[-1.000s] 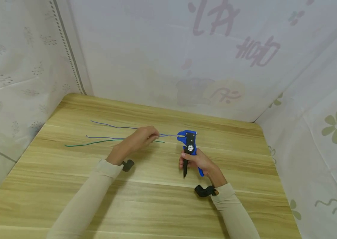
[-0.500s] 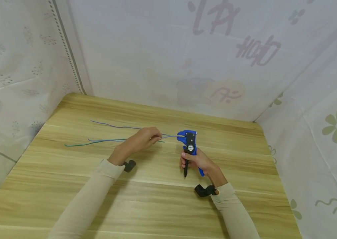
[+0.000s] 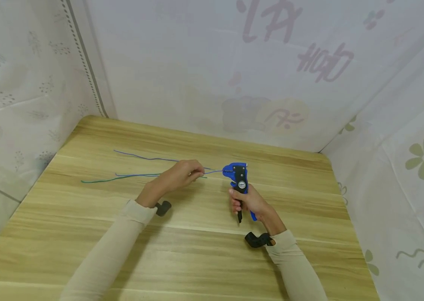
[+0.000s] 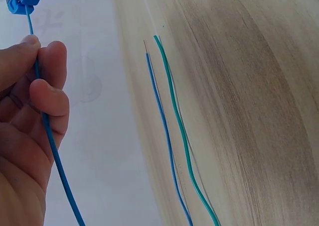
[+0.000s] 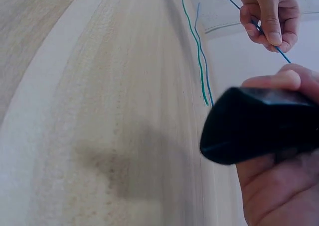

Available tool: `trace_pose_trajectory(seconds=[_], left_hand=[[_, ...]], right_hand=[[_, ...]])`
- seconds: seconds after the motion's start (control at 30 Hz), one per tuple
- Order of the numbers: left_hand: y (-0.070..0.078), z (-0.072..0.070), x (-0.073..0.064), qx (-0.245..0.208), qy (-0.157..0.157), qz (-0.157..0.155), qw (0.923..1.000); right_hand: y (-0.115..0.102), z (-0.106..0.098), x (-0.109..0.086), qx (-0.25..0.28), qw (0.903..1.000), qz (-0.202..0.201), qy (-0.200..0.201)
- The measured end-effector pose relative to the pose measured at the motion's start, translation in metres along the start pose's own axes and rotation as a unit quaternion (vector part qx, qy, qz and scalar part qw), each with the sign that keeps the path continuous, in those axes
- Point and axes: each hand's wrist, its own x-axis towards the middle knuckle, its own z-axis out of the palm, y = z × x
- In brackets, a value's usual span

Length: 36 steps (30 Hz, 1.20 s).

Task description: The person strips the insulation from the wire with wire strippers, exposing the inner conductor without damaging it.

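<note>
Blue wire (image 4: 61,169) is pinched in our left hand (image 3: 178,175), this grip narrow; toward three o'clock it reaches the blue-black tool (image 3: 240,172), around which our right hand (image 3: 253,202) has curled grip. On the table (image 3: 189,259) we see second blue wire (image 4: 167,134) toward ten o'clock, green wire (image 4: 180,120) toward nine.

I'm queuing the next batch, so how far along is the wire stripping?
Looks done: the loose blue wire shows a bare tip at one end. In hand: the held blue wire, pinched by the left grip, runs into the stripper that the right grip clasps. Remaining: finishing that wire, then probably the green wire, whose end in the left wrist view shows no bare tip. Other ends: unclear.
</note>
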Motion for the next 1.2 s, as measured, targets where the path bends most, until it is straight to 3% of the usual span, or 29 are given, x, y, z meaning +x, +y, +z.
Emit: trace_pose_trajectory(seconds=[0.37,0.6,0.93,1.2], left_hand=[[0.0004,0.0025,0.0017,-0.013,-0.005,-0.016,0.9998],[0.0037,0.0018,0.0010,-0.027,-0.009,-0.045,0.9986],[0.0042,0.0028,0.0016,-0.032,-0.018,-0.042,0.9985],[0.0026,-0.0009,-0.0019,-0.007,0.000,-0.036,0.9993]], right_hand=[[0.0044,0.0029,0.0014,0.000,0.9975,0.009,0.070],[0.0039,0.0027,0.0001,-0.009,0.9985,0.003,0.055],[0.0009,0.0062,-0.0011,-0.002,0.9985,0.009,0.054],[0.0005,0.0048,-0.0008,0.008,0.9998,-0.006,0.016]])
